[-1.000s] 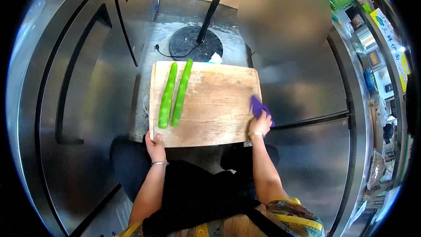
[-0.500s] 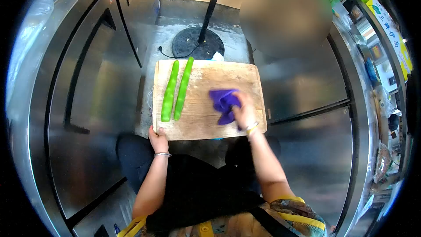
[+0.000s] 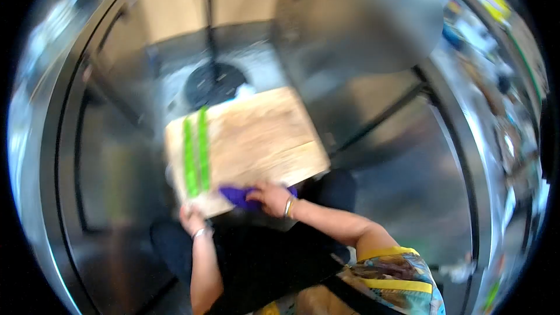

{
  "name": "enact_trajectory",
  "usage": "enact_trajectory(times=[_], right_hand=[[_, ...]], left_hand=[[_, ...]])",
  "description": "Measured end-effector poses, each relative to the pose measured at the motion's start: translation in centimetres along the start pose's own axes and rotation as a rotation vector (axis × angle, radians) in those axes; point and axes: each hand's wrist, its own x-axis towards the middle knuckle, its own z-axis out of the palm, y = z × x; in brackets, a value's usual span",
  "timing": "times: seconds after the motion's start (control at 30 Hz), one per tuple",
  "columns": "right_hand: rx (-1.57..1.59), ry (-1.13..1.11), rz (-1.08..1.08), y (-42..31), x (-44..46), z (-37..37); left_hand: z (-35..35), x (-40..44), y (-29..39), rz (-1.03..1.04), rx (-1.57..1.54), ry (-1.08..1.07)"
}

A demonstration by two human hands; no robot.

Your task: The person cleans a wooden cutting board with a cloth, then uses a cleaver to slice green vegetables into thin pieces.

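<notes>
A wooden cutting board [image 3: 262, 140] sits across in front of me, tilted slightly in the view. Two long, slim green peppers [image 3: 203, 146] lie side by side along its left part. At the near left corner, my left hand [image 3: 192, 219] is closed on the board's edge. My right hand [image 3: 269, 198] is closed on a purple cloth [image 3: 236, 196] at the near edge, to the right of the peppers. Motion blur softens both hands, and part of the cloth is hidden under the right one.
Beyond the board stands a round black base [image 3: 213, 84] with a dark pole [image 3: 210, 17]. Steel cabinet doors flank me on the left [image 3: 116, 157] and right [image 3: 391, 163]. Shelves of blurred items [image 3: 496, 81] line the far right.
The right hand has drawn the purple cloth from the board's right middle toward its near edge and leftward. The whole view has shifted and turned, so the board now appears lower and slanted.
</notes>
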Motion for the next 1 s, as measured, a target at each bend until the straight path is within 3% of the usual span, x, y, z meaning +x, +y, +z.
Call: enact_trajectory(times=[0.03, 0.07, 0.1, 0.13, 0.17, 0.2, 0.3, 0.37, 0.47, 0.53, 0.6, 0.67, 0.7, 0.73, 0.77, 0.8, 0.83, 0.87, 0.9, 0.93, 0.97, 1.0], right_hand=[[0.107, -0.041, 0.056, 0.8, -2.5, -1.4], [0.213, -0.079, 0.104, 1.6, -4.9, -3.7], [0.157, 0.023, 0.093, 1.3, -6.8, -7.1], [0.115, 0.107, 0.061, -0.4, -8.4, -10.4], [-0.008, 0.256, 0.039, -1.8, -9.7, -14.7], [-0.245, 0.424, 0.151, -4.9, -13.4, -20.3], [-0.753, 0.926, 0.161, -8.9, -18.4, -32.0], [-1.089, 1.177, 0.176, -8.9, -21.5, -38.5], [-1.359, 1.298, 0.425, -5.5, -26.5, -46.2], [-1.418, 1.306, 0.731, -3.4, -30.2, -49.2], [-1.284, 1.245, 1.160, -1.4, -33.2, -49.7], [-1.004, 0.904, 1.555, -1.5, -34.1, -48.5], [-0.940, 0.744, 1.577, -2.9, -33.2, -47.5], [-0.981, 0.779, 1.419, -3.9, -31.8, -45.9], [-1.131, 0.974, 1.053, -3.7, -30.1, -43.4], [-1.070, 1.039, 0.694, -3.9, -27.3, -41.3], [-0.981, 1.034, 0.470, -5.0, -24.8, -38.5], [-0.817, 0.915, 0.291, -6.3, -22.8, -35.2], [-0.627, 0.779, 0.141, -7.4, -20.9, -32.0], [-0.632, 0.613, -0.075, -4.1, -20.0, -28.7], [-0.461, 0.389, -0.057, -5.4, -18.7, -25.8], [-0.318, 0.371, -0.174, -7.0, -16.9, -22.4]], left_hand=[[-1.6, 2.5, -1.6, 0.078, 0.108, -0.153], [-0.5, 2.0, -0.9, 0.106, 0.175, -0.083], [-2.6, 4.7, -3.2, 0.289, 0.423, -0.130], [-3.8, 5.4, -4.0, 0.170, 0.241, -0.008], [-3.2, 4.6, -2.5, 0.122, 0.137, 0.011], [-1.9, 2.0, -1.1, 0.064, 0.030, 0.016], [-3.1, 4.7, -2.3, -0.021, 0.003, -0.040], [-1.8, 3.1, -1.4, -0.031, -0.017, 0.070], [-2.5, 3.5, -3.0, -0.031, -0.079, 0.110], [-2.3, 4.3, -4.4, -0.053, -0.099, 0.053], [-2.1, 2.3, -2.1, -0.046, -0.190, -0.028], [-1.7, -0.2, 0.7, -0.128, -0.035, -0.044], [-2.0, 1.0, -0.1, -0.142, -0.088, -0.102], [-3.1, 5.6, -5.2, -0.168, -0.152, -0.141], [-3.6, 3.9, -5.1, -0.221, -0.244, -0.177], [-4.6, 1.4, -3.6, -0.287, -0.124, -0.134], [-4.7, -1.3, -2.1, -0.375, -0.253, -0.135], [-5.2, -1.9, -2.9, -0.235, 0.009, -0.229], [-4.0, -6.4, 3.5, -0.388, -0.109, -0.135], [-4.7, -5.5, 1.0, -0.418, -0.192, -0.241], [-3.9, -8.0, 3.3, -0.395, -0.165, -0.227], [-3.1, -10.5, 5.6, -0.372, -0.138, -0.212]])
